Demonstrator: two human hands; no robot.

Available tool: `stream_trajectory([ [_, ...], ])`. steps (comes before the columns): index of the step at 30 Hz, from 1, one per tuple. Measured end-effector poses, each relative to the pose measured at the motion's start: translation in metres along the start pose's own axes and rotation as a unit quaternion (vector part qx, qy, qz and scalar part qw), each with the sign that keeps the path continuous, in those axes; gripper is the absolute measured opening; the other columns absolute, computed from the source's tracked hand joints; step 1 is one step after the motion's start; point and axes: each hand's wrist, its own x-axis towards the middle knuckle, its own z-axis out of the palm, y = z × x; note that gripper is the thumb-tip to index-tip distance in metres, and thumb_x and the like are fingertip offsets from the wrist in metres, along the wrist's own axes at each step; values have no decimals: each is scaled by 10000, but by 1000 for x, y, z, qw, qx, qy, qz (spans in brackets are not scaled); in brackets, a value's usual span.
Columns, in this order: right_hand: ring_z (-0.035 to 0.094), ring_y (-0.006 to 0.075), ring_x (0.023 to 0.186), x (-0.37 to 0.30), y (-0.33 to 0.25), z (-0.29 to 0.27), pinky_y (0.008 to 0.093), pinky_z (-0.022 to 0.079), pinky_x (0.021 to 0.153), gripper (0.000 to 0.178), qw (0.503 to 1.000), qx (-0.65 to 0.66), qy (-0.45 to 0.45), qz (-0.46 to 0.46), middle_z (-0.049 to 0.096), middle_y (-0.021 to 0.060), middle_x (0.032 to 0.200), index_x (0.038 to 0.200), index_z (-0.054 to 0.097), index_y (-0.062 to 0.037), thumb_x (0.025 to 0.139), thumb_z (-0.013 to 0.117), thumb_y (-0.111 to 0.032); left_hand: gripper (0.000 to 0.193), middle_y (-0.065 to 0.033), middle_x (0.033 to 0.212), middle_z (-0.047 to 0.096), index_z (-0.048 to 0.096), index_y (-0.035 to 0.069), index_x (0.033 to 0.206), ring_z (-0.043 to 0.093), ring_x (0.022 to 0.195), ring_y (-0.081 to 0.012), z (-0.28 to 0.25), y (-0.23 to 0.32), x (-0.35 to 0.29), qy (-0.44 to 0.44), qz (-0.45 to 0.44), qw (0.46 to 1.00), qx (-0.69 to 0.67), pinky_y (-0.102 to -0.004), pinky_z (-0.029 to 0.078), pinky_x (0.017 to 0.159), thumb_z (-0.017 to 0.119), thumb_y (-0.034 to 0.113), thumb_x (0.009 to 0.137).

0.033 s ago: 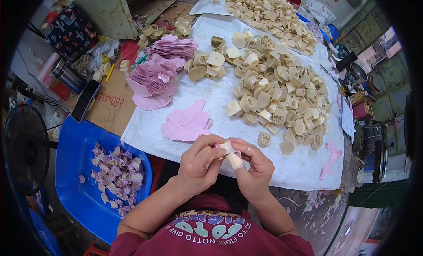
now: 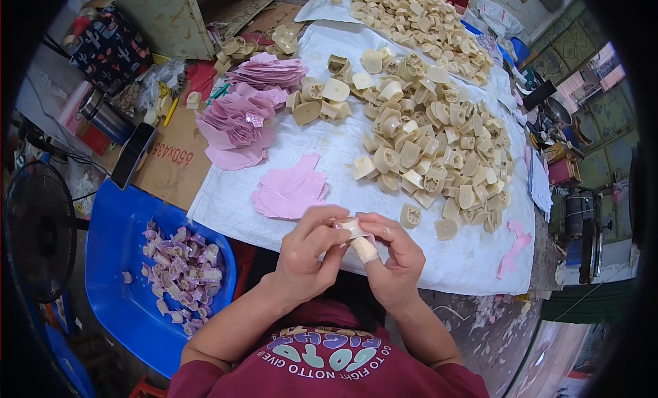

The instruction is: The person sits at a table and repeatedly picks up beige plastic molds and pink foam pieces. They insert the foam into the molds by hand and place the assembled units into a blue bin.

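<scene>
Just off the near edge of the white-covered table, a small pale shoe heel (image 2: pixel 353 226) is pinched between both my hands. Its far side is hidden by fingers, and a trace of pink shows at its left end. My left hand (image 2: pixel 306 257) has thumb and fingers closed on the heel from the left. From the right, my right hand (image 2: pixel 396 264) grips it too; its thumb wears a beige wrap (image 2: pixel 364 250). Close beyond my left hand lie loose pink cut pieces (image 2: pixel 291 191). A big heap of beige plastic heels (image 2: pixel 439 144) spreads across the table.
A blue tub (image 2: pixel 103 261) at lower left holds pink-covered heels (image 2: pixel 181 271). Stacked pink pieces (image 2: pixel 240 120) lie farther back. More heels (image 2: pixel 418 28) cover the far end. A phone (image 2: pixel 132 156) and metal tumbler (image 2: pixel 106 117) stand left, near a black fan (image 2: pixel 40 230).
My left fingers have shifted very slightly upward around the heel. Both hands keep their hold, and the rest of the scene looks the same.
</scene>
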Motion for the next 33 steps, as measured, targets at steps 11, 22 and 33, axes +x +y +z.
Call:
stream_trajectory([
  [11,496,286,1255,19,14,-6,431,352,1068,132,917,331,-51,216,624,139,1177,951,639,-14,823,669,-30,136,-98,1118,558,562,12,974,646,893,-147,6,0,0,17,-347,889,-299,-284,575,736,641,-30,872],
  [22,509,336,1191,24,23,-6,449,381,1011,152,990,-100,-64,-69,681,77,1042,938,666,-54,787,665,-42,89,-42,968,571,526,17,936,655,730,-116,3,-5,0,5,-364,893,-264,-218,522,591,605,-9,905],
  [33,512,342,1198,27,22,-4,446,387,1007,141,995,-84,-42,-33,682,86,1061,913,685,-46,784,636,-16,337,-124,1205,513,492,13,1221,651,952,-205,5,-10,-2,8,-307,932,-195,-317,568,799,610,24,905],
])
